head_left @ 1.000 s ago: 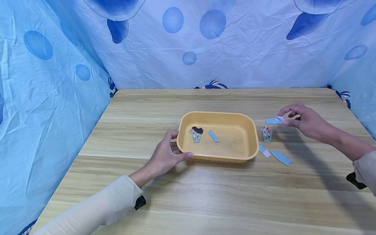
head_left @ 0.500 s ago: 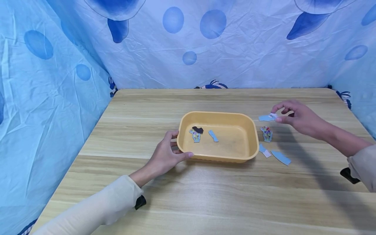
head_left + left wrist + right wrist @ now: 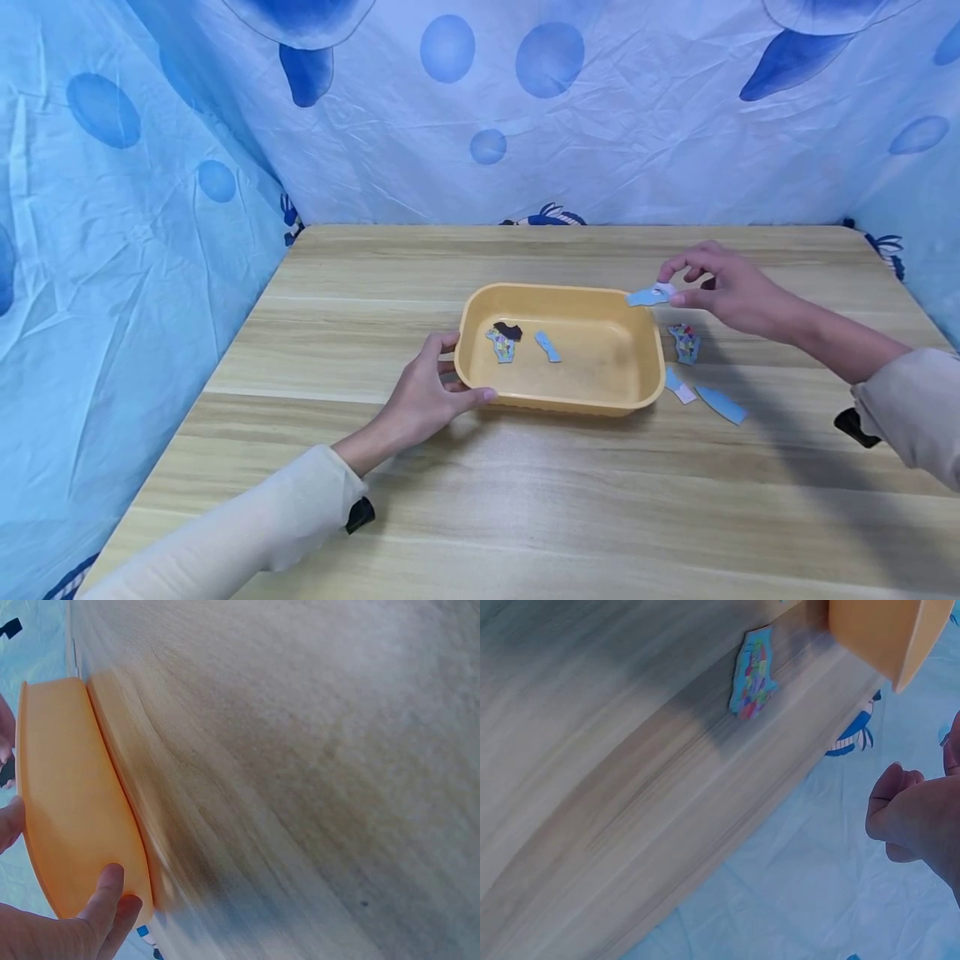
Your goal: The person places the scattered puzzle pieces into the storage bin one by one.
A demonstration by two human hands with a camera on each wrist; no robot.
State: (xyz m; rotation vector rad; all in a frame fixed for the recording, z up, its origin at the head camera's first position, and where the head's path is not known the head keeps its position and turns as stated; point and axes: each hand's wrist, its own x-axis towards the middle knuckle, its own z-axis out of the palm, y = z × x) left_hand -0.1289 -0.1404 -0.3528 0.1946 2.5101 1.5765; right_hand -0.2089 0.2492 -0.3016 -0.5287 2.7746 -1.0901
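The blue piece (image 3: 647, 297) is pinched by fingers of the right hand (image 3: 738, 293), near the far edge of the surface (image 3: 480, 500), at the far right corner of the tray (image 3: 592, 375), whose left end the left hand (image 3: 420, 393) grasps.

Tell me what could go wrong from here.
The right hand pinches the blue-and-white piece by one end, so it might slip. In the head view, its free end overlaps the rim of the yellow tray, so it could catch or drop outside. If the left hand shifts the tray, nearby patterned piece might get nudged.
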